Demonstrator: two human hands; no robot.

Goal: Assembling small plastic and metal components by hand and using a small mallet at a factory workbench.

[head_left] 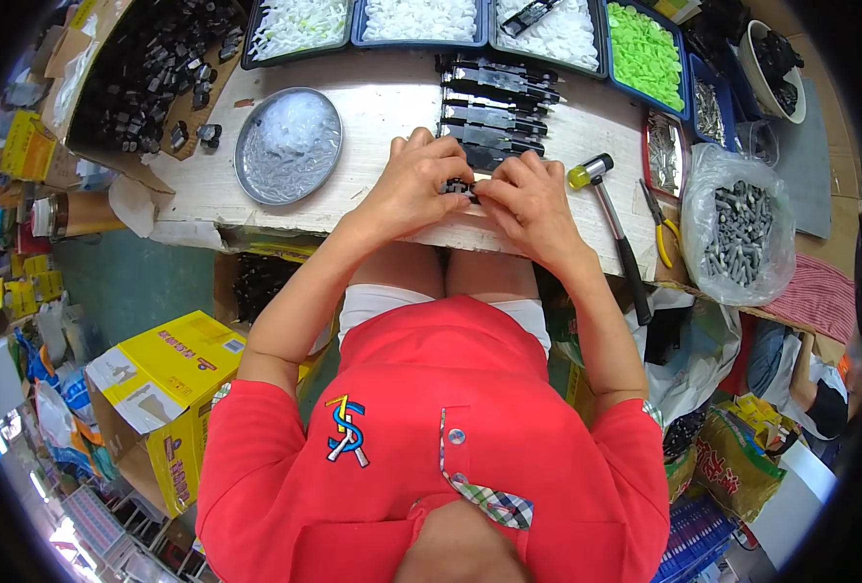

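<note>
Near the front edge of the white work table, my left hand (pixel 417 187) and my right hand (pixel 530 202) meet over a small black part (pixel 458 187). Both hands have their fingers bent and pinched on it, and they cover much of its shape. Just beyond my fingertips lies a column of long black plastic pieces (pixel 494 110), set side by side across the table. A hammer (pixel 618 219) with a yellow-green and black head rests to the right of my right hand. Beside it lie pliers (pixel 660 223) with yellow handles.
Blue trays of white parts (pixel 419 19) and green parts (pixel 645 56) line the far edge. A round metal dish (pixel 288 189) stands left, near a carton of black parts (pixel 159 87). At right are a clear bag of grey parts (pixel 742 233) and a red-rimmed tray (pixel 664 154).
</note>
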